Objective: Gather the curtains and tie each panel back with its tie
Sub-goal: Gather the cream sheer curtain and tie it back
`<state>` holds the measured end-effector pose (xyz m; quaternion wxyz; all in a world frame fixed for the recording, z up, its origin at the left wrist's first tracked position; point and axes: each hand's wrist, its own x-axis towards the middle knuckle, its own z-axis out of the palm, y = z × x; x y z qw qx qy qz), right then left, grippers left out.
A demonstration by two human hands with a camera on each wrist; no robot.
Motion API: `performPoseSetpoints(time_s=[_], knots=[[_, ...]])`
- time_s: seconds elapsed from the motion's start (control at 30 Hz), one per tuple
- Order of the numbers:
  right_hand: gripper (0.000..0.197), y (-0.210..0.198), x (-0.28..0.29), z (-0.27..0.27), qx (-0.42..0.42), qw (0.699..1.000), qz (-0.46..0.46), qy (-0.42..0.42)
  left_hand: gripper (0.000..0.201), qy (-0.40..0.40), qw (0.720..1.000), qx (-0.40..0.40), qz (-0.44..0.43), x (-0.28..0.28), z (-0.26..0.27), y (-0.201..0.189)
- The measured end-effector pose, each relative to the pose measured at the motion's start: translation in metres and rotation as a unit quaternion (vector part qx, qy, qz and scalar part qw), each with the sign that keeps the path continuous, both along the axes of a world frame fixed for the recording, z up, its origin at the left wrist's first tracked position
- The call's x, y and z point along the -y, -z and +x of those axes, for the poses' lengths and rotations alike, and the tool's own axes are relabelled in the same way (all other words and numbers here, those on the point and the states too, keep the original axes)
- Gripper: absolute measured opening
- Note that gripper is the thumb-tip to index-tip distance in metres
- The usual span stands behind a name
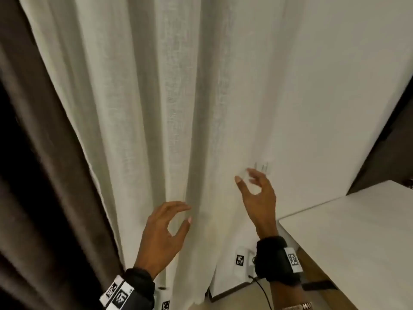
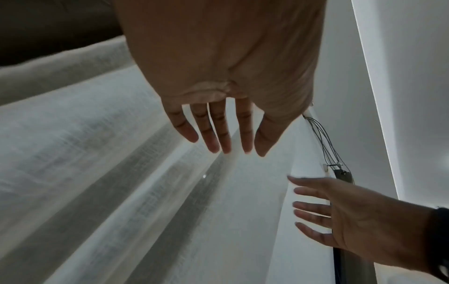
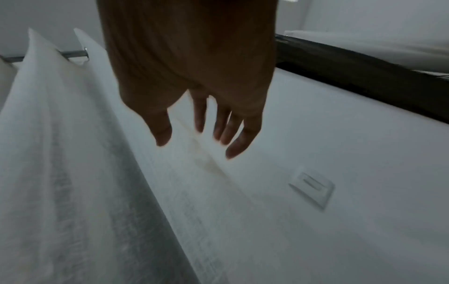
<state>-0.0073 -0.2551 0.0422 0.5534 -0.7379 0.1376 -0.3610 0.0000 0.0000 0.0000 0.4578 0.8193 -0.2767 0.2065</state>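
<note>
A white sheer curtain [image 1: 169, 108] hangs in long folds across the middle, with a dark brown curtain [image 1: 44, 175] to its left. My left hand [image 1: 186, 213] is open at a fold of the sheer panel, fingertips close to the cloth and holding nothing; the left wrist view shows its fingers [image 2: 216, 134] straight over the fabric [image 2: 121, 173]. My right hand [image 1: 244, 176] is open and blurred near the panel's right edge, by the wall. In the right wrist view its fingers [image 3: 226, 130] hang spread above the sheer cloth [image 3: 60, 153]. No tie shows plainly.
A white wall [image 1: 335, 86] runs right of the curtain, with a switch plate [image 3: 312, 189]. Thin cords [image 2: 325, 144] hang along the wall beside the panel. A white table [image 1: 357, 242] stands at the lower right. A curtain rod [image 3: 73, 53] shows at the top.
</note>
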Motion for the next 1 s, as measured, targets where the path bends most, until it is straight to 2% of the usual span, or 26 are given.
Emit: performPoseSetpoints(time_s=[0.07,0.1,0.13,0.2,0.23,0.3,0.37,0.4,0.43,0.53,0.6,0.67,0.77,0.83,0.87,0.93,1.0], knots=[[0.092,-0.008,0.016,0.016,0.029,0.997,0.043,0.052,0.034,-0.06,0.998,0.014,-0.02,0.019,0.008,-0.001],[0.1,-0.009,0.022,0.024,0.015,0.998,0.048,0.05,0.035,-0.093,0.995,0.018,-0.037,0.026,0.011,-0.002],[0.093,-0.007,0.027,0.033,0.002,0.999,0.046,0.028,0.035,-0.128,0.99,0.02,-0.057,0.033,0.014,-0.004],[0.046,0.002,0.023,0.047,-0.045,0.998,0.006,-0.034,0.04,-0.187,0.979,0.037,-0.075,0.042,0.023,-0.006],[0.03,0.008,0.016,0.05,-0.045,0.997,-0.025,-0.057,0.045,-0.205,0.974,0.042,-0.085,0.042,0.027,-0.006],[0.021,0.015,-0.002,0.052,-0.024,0.989,-0.045,-0.142,0.061,-0.224,0.969,0.026,-0.1,0.044,0.033,-0.007],[0.021,0.019,-0.021,0.054,-0.033,0.964,-0.051,-0.258,0.087,-0.232,0.966,-0.029,-0.109,0.047,0.041,-0.009],[0.02,0.021,-0.026,0.056,-0.036,0.956,-0.05,-0.287,0.094,-0.231,0.964,-0.062,-0.116,0.048,0.045,-0.01],[0.018,0.025,-0.026,0.061,-0.041,0.958,-0.052,-0.279,0.094,-0.228,0.962,-0.087,-0.125,0.047,0.05,-0.009],[0.026,0.038,-0.017,0.071,-0.043,0.97,-0.058,-0.233,0.069,-0.247,0.957,-0.085,-0.13,0.041,0.064,-0.004],[0.037,0.043,-0.017,0.071,-0.052,0.96,-0.08,-0.265,0.061,-0.27,0.953,-0.072,-0.121,0.039,0.066,0.001],[0.04,0.045,-0.027,0.068,-0.041,0.951,-0.089,-0.294,0.057,-0.272,0.952,-0.074,-0.122,0.038,0.064,0.004],[0.039,0.043,-0.045,0.068,-0.038,0.958,-0.069,-0.276,0.056,-0.218,0.964,-0.071,-0.132,0.04,0.053,-0.002],[0.036,0.039,-0.06,0.068,-0.055,0.951,-0.087,-0.29,0.061,-0.169,0.979,-0.051,-0.097,0.047,0.049,-0.015],[0.036,0.038,-0.065,0.067,-0.058,0.943,-0.107,-0.309,0.058,-0.161,0.983,-0.045,-0.078,0.051,0.053,-0.021],[0.037,0.037,-0.068,0.067,-0.041,0.926,-0.149,-0.343,0.035,-0.187,0.98,-0.03,-0.061,0.056,0.065,-0.03],[0.032,0.031,-0.059,0.062,0.018,0.941,-0.153,-0.3,0.018,-0.215,0.973,-0.031,-0.08,0.053,0.078,-0.034]])
